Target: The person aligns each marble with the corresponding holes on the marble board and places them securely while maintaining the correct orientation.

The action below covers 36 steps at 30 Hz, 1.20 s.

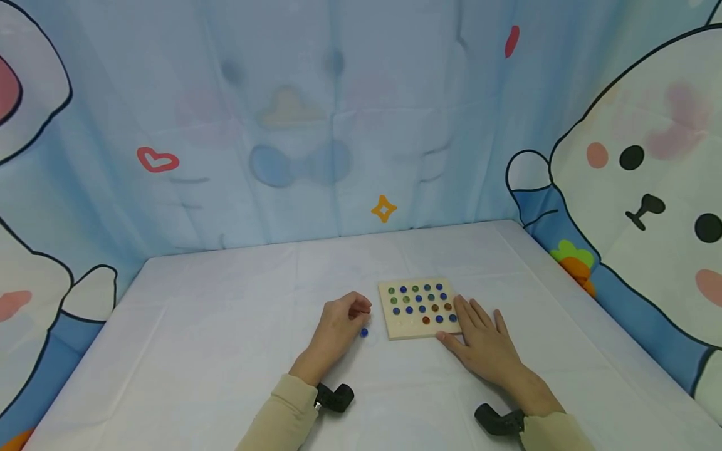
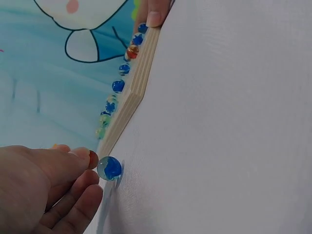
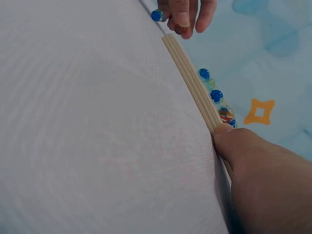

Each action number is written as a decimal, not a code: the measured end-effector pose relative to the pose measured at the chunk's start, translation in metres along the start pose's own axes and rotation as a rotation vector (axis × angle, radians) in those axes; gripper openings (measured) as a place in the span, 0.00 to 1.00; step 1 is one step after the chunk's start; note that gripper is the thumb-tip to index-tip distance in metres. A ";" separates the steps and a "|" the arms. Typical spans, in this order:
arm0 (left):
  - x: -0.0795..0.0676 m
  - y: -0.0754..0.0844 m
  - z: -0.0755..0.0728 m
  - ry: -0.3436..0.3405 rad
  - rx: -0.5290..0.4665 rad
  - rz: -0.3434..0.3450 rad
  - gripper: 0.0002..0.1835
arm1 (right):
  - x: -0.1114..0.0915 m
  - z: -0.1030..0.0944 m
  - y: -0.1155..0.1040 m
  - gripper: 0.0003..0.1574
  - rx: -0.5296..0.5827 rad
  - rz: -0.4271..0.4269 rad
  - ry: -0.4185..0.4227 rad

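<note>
My left hand (image 1: 338, 322) pinches an orange-brown marble (image 2: 93, 159) between thumb and fingertips, just left of a pale wooden board (image 1: 410, 329). Below those fingertips a blue swirled marble (image 1: 364, 332) lies on the white cloth, apart from the board. Blue, green and orange-brown glass marbles sit in rows on the board; the front row's left part holds none. My right hand (image 1: 482, 344) lies along the board's right edge with its fingers stretched out. Its thumb (image 3: 225, 129) touches the near edge.
A white cloth (image 1: 197, 351) covers the table. Behind it hangs a light blue curtain (image 1: 293, 207) printed with cartoon figures. Each wrist carries a black camera mount, a left one (image 1: 335, 398) and a right one (image 1: 499, 421).
</note>
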<state>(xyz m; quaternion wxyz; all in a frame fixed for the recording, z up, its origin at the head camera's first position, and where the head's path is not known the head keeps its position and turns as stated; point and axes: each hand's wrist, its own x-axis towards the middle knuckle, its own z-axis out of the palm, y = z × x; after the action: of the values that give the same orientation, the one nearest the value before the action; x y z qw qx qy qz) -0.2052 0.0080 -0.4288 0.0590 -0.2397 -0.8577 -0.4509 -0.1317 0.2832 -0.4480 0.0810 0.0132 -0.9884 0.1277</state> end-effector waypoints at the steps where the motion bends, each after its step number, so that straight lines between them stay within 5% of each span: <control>1: 0.001 0.001 0.000 0.000 -0.002 0.001 0.06 | 0.000 0.000 0.000 0.59 0.000 0.001 0.001; 36: 0.014 0.030 0.021 -0.022 -0.123 -0.001 0.07 | -0.001 -0.002 -0.001 0.59 -0.018 0.010 0.003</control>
<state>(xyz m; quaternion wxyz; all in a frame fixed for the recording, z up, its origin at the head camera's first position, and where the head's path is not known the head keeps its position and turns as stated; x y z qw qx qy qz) -0.2009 0.0443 -0.4148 0.0346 -0.2472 -0.8292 -0.5000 -0.1304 0.2827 -0.4462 0.0820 0.0073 -0.9895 0.1192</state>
